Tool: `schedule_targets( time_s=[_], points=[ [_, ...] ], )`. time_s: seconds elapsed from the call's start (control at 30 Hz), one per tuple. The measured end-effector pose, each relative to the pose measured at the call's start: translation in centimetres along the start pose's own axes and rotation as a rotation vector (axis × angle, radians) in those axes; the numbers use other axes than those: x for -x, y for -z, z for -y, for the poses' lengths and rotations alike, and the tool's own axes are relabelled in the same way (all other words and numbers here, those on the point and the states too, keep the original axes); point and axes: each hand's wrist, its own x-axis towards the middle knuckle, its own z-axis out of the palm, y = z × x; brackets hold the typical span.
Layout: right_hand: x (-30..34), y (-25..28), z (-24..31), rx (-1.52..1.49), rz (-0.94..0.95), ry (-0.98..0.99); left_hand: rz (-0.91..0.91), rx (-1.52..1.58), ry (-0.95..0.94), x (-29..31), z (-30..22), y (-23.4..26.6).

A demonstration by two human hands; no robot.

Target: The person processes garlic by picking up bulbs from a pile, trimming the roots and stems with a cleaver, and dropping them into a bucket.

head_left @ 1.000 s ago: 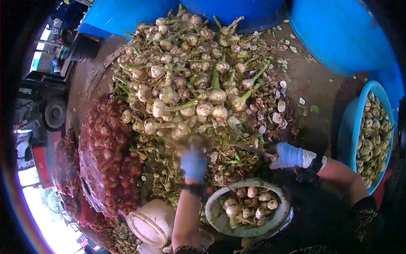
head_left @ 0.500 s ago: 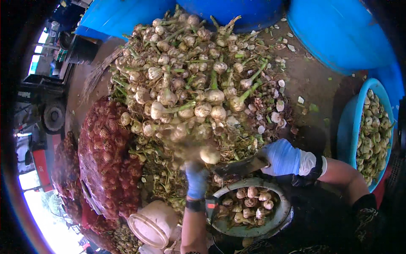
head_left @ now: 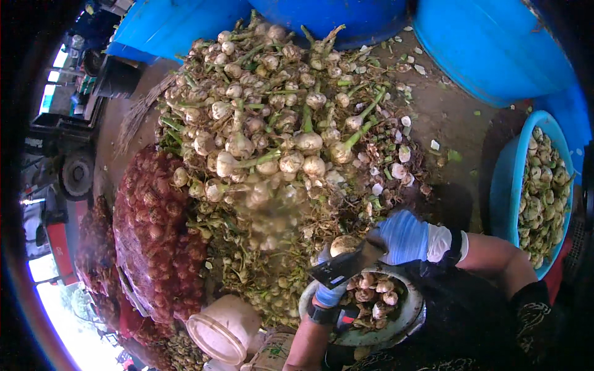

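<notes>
My right hand (head_left: pixel 403 236), in a blue glove, is closed round the handle of a dark, broad-bladed knife (head_left: pixel 339 266). The blade slants down to the left, over the rim of a pale basin (head_left: pixel 413 314). My left hand (head_left: pixel 330 294), gloved in blue too, is partly hidden behind the blade. Its fingers are closed on a whitish garlic bulb (head_left: pixel 344 245), which shows just above the knife. Several browner garlic bulbs (head_left: pixel 378 297) lie in the basin under my hands. In front of me rises a big heap of garlic (head_left: pixel 266 130) with green stalks, blurred at its near middle.
Left of the heap stand red mesh sacks (head_left: pixel 154 241) full of bulbs, with a cream bucket (head_left: pixel 224 328) nearby. At the right is a light-blue tub (head_left: pixel 502 191) of garlic. Large blue containers (head_left: pixel 489 49) stand at the back. A vehicle wheel (head_left: pixel 77 175) shows far left.
My left hand has moved right and nearer me, from the heap's edge to the basin, carrying the bulb. The knife's blade now crosses in front of that hand; my right hand has shifted slightly left.
</notes>
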Motion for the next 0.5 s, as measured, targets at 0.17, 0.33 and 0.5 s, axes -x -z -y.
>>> schedule_targets(
  time_s=[0.17,0.33,0.5],
  points=[
    [-0.2,-2.2,-2.2,0.075,-0.116,-0.029,-0.031,-0.053,-0.077,0.0,5.6,1.6],
    [1.3,-2.8,-8.6,0.105,0.015,-0.413,0.210,0.063,-0.064,-0.6,-1.8,1.4],
    [1.8,-1.9,-4.9,-0.409,-0.233,-0.217,-0.117,0.810,-0.057,-2.6,0.1,1.1]
  ],
)
